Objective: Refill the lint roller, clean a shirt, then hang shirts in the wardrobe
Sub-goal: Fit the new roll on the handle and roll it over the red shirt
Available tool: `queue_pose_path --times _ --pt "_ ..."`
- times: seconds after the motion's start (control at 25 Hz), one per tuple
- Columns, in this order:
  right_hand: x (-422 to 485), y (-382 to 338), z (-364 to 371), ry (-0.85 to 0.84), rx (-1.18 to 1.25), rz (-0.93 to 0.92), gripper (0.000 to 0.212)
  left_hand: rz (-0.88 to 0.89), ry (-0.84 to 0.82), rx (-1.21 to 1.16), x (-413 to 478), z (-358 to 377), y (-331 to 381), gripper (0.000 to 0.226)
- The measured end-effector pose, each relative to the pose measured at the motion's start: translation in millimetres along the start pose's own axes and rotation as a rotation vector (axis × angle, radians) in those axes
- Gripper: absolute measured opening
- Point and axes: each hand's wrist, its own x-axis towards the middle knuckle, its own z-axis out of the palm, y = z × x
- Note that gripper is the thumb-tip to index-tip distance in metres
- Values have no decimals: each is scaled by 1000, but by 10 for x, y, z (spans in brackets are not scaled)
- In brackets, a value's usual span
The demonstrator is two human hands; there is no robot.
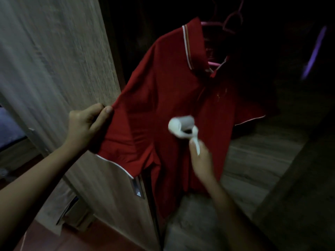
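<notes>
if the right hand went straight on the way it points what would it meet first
Most likely the red shirt: the right hand points its lint roller at the shirt's front. Blur hides whether the roller touches it.

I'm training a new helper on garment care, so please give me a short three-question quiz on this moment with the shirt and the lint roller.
1. True or false: the red shirt is on a pink hanger.
2. Which hand holds the lint roller? A) left hand B) right hand C) neither
3. Fill in: the left hand's fingers pinch the shirt's ____.

Key: 1 true; 2 B; 3 sleeve.
</notes>
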Motion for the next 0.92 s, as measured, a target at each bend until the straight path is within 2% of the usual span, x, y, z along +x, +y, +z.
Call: queue_pose_path --times 0.12,0.2,0.28,0.44,0.52,0.76,0.84,0.92 --pt "-803 463 339 -175 32 269 20 16 2 7 0 -1 -20 34" --pt "-895 476 413 -236 47 283 16 18 7 6 1 -2 -39 40" --pt "-526 394 370 -139 64 229 19 11 -6 21 11 -2 -45 48" --pt "359 134 -55 133 117 334 29 10 -12 22 -1 -7 -12 50" --pt "313 66 -58 115 158 341 30 6 -7 11 0 -1 -11 50" --pt "-833 256 545 -217 227 402 28 31 -4 18 13 -4 -52 63" --pt "-717 451 537 -153 189 487 30 33 -20 31 12 -8 -53 64" --pt "-386 668 422 6 134 603 42 25 -16 29 11 -5 -47 57"
